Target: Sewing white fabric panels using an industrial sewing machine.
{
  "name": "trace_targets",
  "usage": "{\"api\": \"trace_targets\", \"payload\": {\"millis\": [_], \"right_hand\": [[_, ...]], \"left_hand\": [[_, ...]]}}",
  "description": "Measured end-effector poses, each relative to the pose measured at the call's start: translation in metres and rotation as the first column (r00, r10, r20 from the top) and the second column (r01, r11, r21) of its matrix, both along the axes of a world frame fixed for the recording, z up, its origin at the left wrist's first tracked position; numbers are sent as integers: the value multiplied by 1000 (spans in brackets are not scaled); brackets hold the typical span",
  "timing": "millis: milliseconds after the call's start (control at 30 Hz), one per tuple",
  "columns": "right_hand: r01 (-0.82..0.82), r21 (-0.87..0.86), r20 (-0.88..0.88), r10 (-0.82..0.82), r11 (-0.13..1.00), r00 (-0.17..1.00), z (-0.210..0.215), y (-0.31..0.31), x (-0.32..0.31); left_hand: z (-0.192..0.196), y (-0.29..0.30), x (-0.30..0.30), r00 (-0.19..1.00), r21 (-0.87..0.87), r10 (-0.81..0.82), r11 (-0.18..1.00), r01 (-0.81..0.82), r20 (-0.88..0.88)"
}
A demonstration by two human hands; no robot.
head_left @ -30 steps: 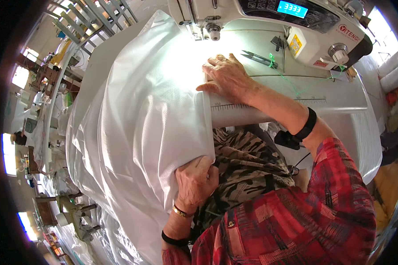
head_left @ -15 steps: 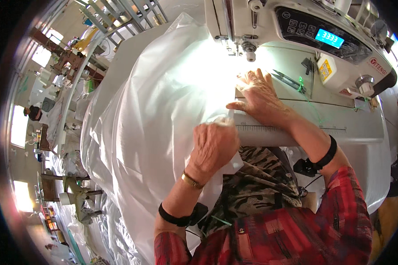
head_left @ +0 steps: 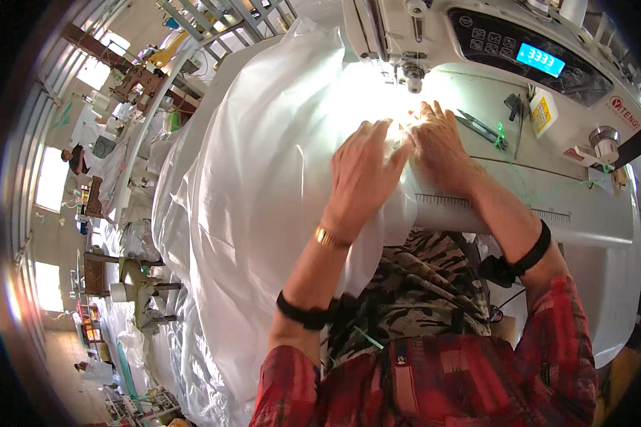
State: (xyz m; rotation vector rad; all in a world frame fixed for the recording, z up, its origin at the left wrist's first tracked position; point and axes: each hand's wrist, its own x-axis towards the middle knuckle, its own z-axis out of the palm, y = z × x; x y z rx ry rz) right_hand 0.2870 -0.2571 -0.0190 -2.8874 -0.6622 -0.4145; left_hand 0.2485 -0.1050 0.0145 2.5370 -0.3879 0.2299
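White sheeting [head_left: 263, 185], in the head view, covers the left part of the sewing table [head_left: 598, 217] and falls in loose folds beside your lap, its right edge reaching your hands below the sewing machine [head_left: 441, 43]. Your left hand [head_left: 363, 174] lies over that edge, fingers extended and thumb apart; your right hand [head_left: 438, 149] rests just beside it, palm down. Glare and your own fingers hide the contact, so you cannot tell here whether either one pinches the material. Judging by its sheen and soft creases, it should handle as light, limp and rather slippery, with the hanging bulk tending to drag. You would best hold it flat near the edge, fingers spread, clear of the needle area.
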Motion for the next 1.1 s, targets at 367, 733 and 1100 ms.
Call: {"api": "trace_targets", "payload": {"millis": [367, 733, 1100], "right_hand": [[-2, 190, -20, 6, 982, 1000, -18, 5, 9], [-157, 729, -15, 245, 666, 969, -10, 1, -54], [485, 814, -536, 735, 320, 415, -34, 18, -166]], "left_hand": [[-136, 102, -236, 962, 109, 246, 960, -259, 118], [-54, 140, -297, 839, -856, 356, 166, -490, -411], [-29, 131, -288, 952, -726, 304, 661, -188, 29]]}}
